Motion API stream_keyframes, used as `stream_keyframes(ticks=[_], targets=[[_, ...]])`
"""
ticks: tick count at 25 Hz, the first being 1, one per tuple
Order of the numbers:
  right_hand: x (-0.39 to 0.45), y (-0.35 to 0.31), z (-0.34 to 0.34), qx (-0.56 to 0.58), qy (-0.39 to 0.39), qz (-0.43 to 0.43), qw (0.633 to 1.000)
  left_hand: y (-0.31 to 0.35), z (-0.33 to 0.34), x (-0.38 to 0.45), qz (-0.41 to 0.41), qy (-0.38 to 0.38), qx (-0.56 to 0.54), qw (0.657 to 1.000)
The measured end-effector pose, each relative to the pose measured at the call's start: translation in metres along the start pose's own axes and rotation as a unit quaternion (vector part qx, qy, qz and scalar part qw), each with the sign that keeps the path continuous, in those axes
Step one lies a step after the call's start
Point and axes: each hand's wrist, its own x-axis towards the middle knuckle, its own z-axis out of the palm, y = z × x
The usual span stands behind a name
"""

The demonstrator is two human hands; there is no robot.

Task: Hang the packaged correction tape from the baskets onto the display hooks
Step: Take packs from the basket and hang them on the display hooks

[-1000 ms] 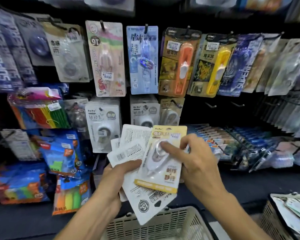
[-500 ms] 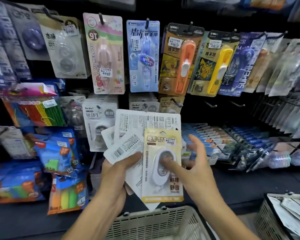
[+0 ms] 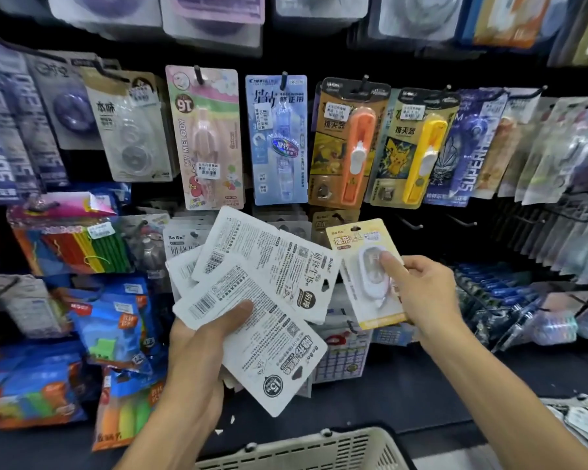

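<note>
Two bare hooks (image 3: 410,222) stand free right of the crowded hanging packs (image 3: 279,140).

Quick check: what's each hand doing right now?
Left hand: grips a fan of white-backed packs.
Right hand: pinches one yellow correction tape pack.

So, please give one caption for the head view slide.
Right hand lifts yellow correction tape pack toward hooks; left hand holds fanned packs.

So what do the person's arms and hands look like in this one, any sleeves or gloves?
Both forearms are bare as far as the frame shows, no sleeves in view. The left hand and right hand wear no gloves, and no rings, watch or bands show.
</note>
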Motion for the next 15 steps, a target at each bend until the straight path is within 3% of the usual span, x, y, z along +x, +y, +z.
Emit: stream_keyframes(ticks=[4, 7, 8, 9, 10, 12, 13, 15], targets=[[0.005, 0.002, 0.004, -0.094, 0.013, -0.009, 0.995, -0.003, 0.004, 0.000, 0.004, -0.012, 0.006, 1.000], [-0.008, 0.009, 0.009, -0.256, 0.064, -0.103, 0.959, -0.011, 0.006, 0.004, 0.001, -0.008, 0.016, 1.000], [-0.014, 0.008, 0.008, -0.221, 0.034, -0.106, 0.969, -0.013, 0.007, 0.005, 0.008, -0.011, 0.031, 0.999], [-0.021, 0.003, 0.006, -0.109, -0.054, -0.051, 0.991, -0.013, 0.007, 0.006, 0.030, -0.019, 0.061, 0.998], [-0.030, -0.005, 0.004, 0.033, -0.190, 0.044, 0.980, -0.012, 0.007, 0.005, 0.071, -0.030, 0.123, 0.989], [-0.042, -0.019, -0.001, 0.154, -0.383, 0.158, 0.897, -0.008, 0.008, 0.000, 0.183, -0.089, 0.298, 0.933], [-0.044, -0.021, -0.001, 0.159, -0.416, 0.168, 0.879, -0.005, 0.009, -0.004, 0.236, -0.125, 0.373, 0.888], [-0.044, -0.018, -0.001, 0.151, -0.395, 0.167, 0.890, 0.000, 0.007, -0.009, 0.281, -0.157, 0.471, 0.821]])
